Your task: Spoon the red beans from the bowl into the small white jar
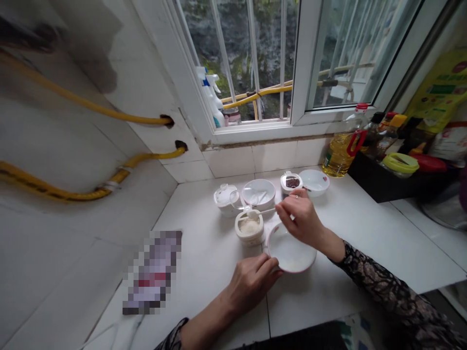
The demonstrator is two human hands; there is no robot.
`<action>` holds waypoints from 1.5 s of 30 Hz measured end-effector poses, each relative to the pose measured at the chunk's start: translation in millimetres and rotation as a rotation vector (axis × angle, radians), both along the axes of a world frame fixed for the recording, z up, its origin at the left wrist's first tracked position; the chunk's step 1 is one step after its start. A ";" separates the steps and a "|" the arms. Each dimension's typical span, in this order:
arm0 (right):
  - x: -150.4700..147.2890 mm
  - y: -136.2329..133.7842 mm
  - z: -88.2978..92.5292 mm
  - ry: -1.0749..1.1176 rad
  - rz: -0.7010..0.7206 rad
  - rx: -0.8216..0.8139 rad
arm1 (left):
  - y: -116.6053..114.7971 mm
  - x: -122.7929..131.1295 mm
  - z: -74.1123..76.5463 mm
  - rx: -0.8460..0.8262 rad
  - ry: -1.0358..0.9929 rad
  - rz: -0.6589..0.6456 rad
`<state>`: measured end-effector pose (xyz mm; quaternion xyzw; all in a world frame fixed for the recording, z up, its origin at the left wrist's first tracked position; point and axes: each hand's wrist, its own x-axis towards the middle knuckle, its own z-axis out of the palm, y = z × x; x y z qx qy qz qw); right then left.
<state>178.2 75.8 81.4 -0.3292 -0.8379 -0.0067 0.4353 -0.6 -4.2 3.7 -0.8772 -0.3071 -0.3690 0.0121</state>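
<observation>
My left hand grips the near-left rim of a small white bowl on the white counter. My right hand hovers over the bowl's far edge and pinches the handle of a small clear spoon. The spoon's tip sits over an open white jar filled with white grains. Behind it stand a closed clear-lidded jar, an empty white dish, a jar with dark contents and another white dish.
A bottle of yellow oil and a dark tray with sauce bottles and lidded tubs stand at the right. Spray bottles sit on the window sill. Yellow hoses run along the left wall. A blurred packet lies at the left.
</observation>
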 end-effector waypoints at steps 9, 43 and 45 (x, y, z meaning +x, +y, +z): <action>3.6 -8.1 2.8 -0.104 0.036 0.135 | 0.3 -0.8 -4.6 0.017 -0.008 0.012; 59.1 -5.8 19.1 -0.582 -0.067 -0.718 | -0.2 -4.3 -0.7 -0.050 -0.022 -0.031; 57.5 -5.4 13.6 -0.588 -0.054 -0.703 | 0.0 -4.0 0.4 -0.053 -0.025 -0.037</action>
